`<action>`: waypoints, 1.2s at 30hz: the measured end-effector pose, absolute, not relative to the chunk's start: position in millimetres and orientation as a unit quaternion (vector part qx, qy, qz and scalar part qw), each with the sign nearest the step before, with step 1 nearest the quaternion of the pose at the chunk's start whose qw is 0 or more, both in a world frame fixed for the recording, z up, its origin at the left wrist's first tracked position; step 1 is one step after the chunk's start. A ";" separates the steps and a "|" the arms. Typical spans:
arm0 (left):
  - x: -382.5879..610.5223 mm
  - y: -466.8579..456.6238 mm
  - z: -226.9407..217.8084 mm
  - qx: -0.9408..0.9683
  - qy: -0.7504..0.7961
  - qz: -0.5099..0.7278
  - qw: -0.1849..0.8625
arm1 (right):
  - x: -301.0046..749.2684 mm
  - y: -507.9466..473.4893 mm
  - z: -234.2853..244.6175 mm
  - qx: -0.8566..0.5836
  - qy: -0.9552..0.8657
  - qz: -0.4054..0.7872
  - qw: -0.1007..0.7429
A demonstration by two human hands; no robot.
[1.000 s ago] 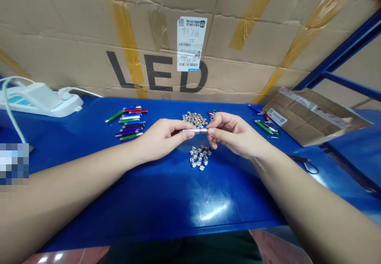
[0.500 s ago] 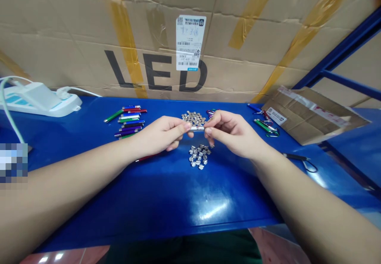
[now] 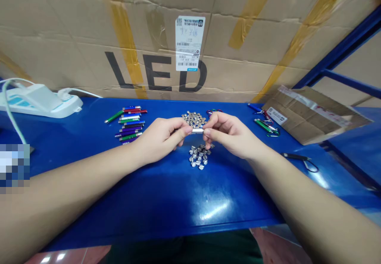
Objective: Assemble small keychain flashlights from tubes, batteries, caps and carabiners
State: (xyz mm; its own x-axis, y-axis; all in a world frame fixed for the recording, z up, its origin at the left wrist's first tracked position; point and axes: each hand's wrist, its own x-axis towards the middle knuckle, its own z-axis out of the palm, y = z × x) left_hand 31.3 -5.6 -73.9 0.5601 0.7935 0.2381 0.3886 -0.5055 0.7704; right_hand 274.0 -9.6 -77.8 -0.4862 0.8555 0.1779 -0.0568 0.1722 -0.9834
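A short silver flashlight tube (image 3: pixel 197 131) is held level between both hands, just above the table. My left hand (image 3: pixel 166 137) pinches its left end between thumb and fingers. My right hand (image 3: pixel 228 133) has its thumb and forefinger closed on the right end. Behind the tube lies a cluster of small round button cells (image 3: pixel 193 117), partly covered by the hands. Nearer to me is a loose pile of shiny metal end caps (image 3: pixel 198 158). Carabiner clips (image 3: pixel 212 111) peek out behind my right hand.
Coloured flashlight tubes (image 3: pixel 131 123) lie left on the blue table (image 3: pixel 166 200). A white power strip (image 3: pixel 44 101) is farther left. On the right are keychain flashlights (image 3: pixel 264 125), a black one with a loop (image 3: pixel 294 157), and a cardboard box (image 3: pixel 315 113). A large LED carton (image 3: pixel 238 69) stands behind.
The tube has been turned, its printed marking giving way to a plain side. My left hand has shifted slightly, and the red tube seen below it before is now out of sight.
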 end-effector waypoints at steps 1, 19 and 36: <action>31.2 -5.2 -73.8 0.815 0.363 0.293 0.342 | 273.7 -9.8 -77.8 -0.307 -0.652 0.567 0.399; 29.9 -3.6 -73.5 0.856 0.324 0.315 0.252 | 271.0 -10.1 -80.4 -0.309 -0.660 0.564 0.389; 34.6 -1.1 -66.9 0.716 0.365 0.267 0.532 | 275.7 -11.2 -78.8 -0.321 -0.728 0.463 0.391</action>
State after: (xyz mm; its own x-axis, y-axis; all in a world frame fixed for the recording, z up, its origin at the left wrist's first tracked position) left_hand 34.6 -1.1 -66.9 0.5912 0.8065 -0.0063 0.2387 -0.1676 0.9565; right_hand 275.7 -11.2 -78.8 -0.4873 0.8296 0.2726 0.1052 0.3656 -0.9248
